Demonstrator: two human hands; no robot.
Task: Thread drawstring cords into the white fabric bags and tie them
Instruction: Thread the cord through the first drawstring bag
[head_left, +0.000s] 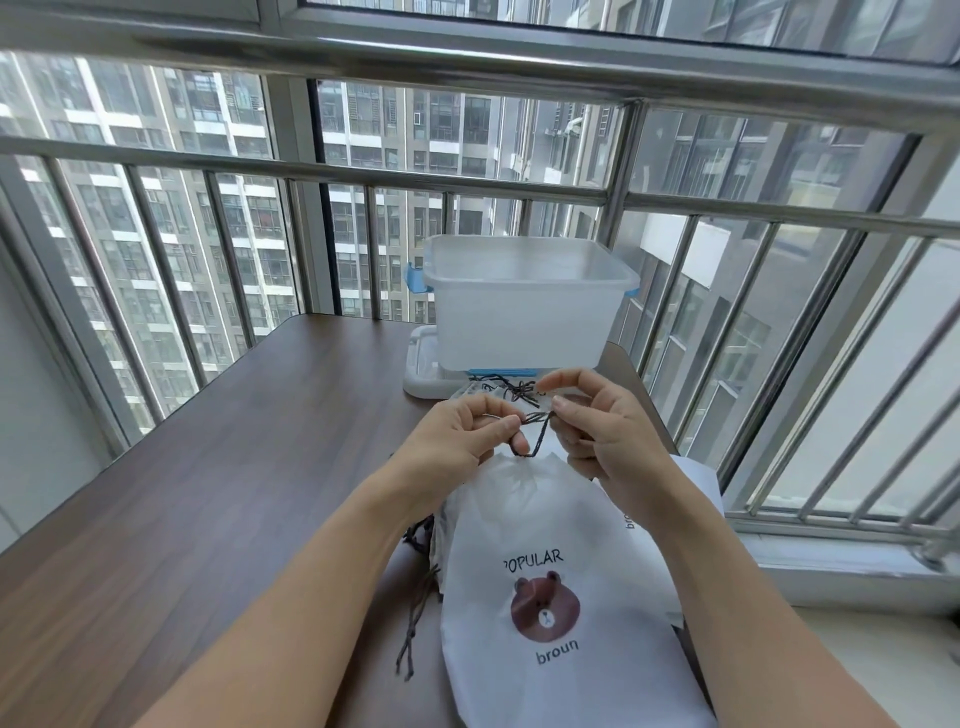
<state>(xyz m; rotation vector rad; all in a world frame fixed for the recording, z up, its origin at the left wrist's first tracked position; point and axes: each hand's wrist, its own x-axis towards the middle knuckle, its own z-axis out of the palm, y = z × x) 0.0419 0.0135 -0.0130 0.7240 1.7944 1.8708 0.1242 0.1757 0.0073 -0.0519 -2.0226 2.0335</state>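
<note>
Left half of table bare: open approach. Plastic bin on its lid blocks far side; window railing closes off right.

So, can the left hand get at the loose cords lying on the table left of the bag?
Probably yes: the loose cords lie uncovered beside the bag, but the left hand is pinching the cord and must release first.

A translucent bin stands on its lid on the table, just beyond the hands, before a railing.
</note>
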